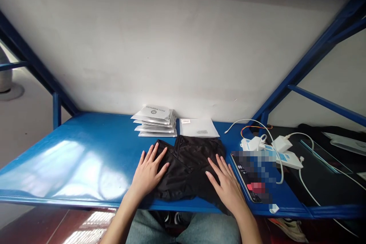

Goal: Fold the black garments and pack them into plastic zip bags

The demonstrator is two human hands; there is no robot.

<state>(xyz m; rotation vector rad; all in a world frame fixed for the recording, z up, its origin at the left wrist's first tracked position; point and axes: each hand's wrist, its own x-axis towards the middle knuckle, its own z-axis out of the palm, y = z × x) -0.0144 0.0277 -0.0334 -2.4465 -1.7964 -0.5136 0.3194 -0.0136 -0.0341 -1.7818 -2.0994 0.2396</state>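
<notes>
Both left hand [149,171] and right hand [228,187] lie palm-down on a black garment [187,167] in the head view, fingers spread apart, one at each side of the cloth. The garment lies on the blue table [94,152], just in front of a stack of white pouches [156,122] and a single flat pouch [198,126]. Right of it are a phone [246,179] and a power strip [290,159].

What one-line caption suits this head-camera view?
Left hand and right hand lie spread on a black garment, stacked white pouches behind it on the blue table.
</notes>
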